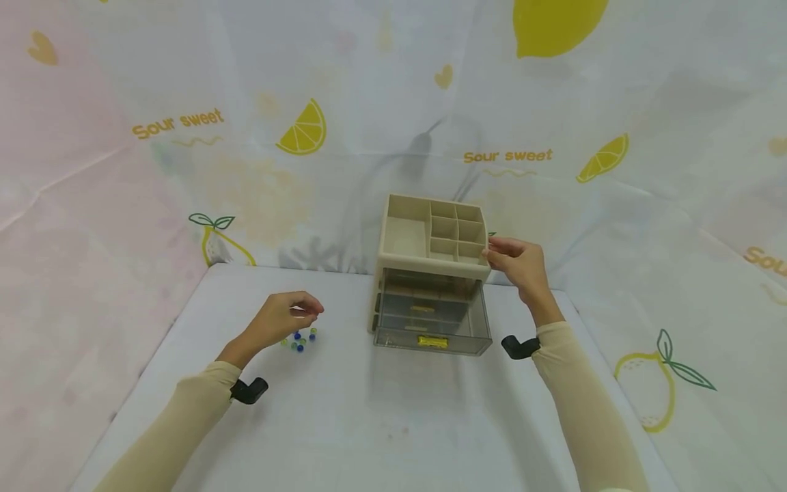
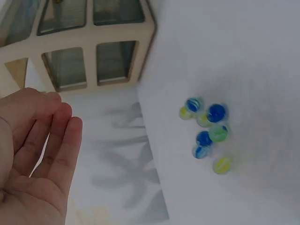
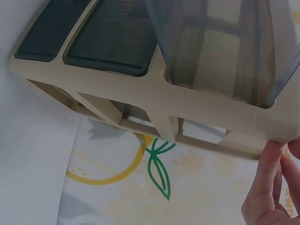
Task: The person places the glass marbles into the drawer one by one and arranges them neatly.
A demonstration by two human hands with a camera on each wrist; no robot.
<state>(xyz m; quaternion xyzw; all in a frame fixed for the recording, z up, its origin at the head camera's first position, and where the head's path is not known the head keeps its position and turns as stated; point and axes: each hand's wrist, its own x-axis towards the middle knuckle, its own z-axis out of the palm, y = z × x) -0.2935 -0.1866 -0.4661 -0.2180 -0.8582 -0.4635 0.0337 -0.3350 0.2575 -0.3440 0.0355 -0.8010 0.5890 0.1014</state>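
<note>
Head view shows the right hand [image 1: 519, 266] with its fingertips touching the upper right edge of a cream, boxy plastic organizer [image 1: 430, 264]; whether they pinch that edge or only rest against it, I cannot tell. The left hand [image 1: 283, 321] holds nothing that shows, its fingers loosely bent near a cluster of small, round, glossy marbles [image 2: 217, 113] in blue, green and yellow. The organizer stands upright towards the back of a white table [image 1: 295, 424], its top drawer of clear smoky plastic [image 1: 399, 337] drawn out towards the person, a yellow handle [image 1: 432, 342] on the front.

By its look, the organizer is stiff, hollow and fairly light, so it could slide or tip; its upper side walls offer a steady hold. The drawer seems thin and perhaps brittle, best taken by its handle. The marbles, lying left of the organizer, look hard, slick and apt to roll; a thumb-and-finger pinch round the middle of each should suit. Behind hangs a lemon-printed white backdrop [image 1: 381, 102].
</note>
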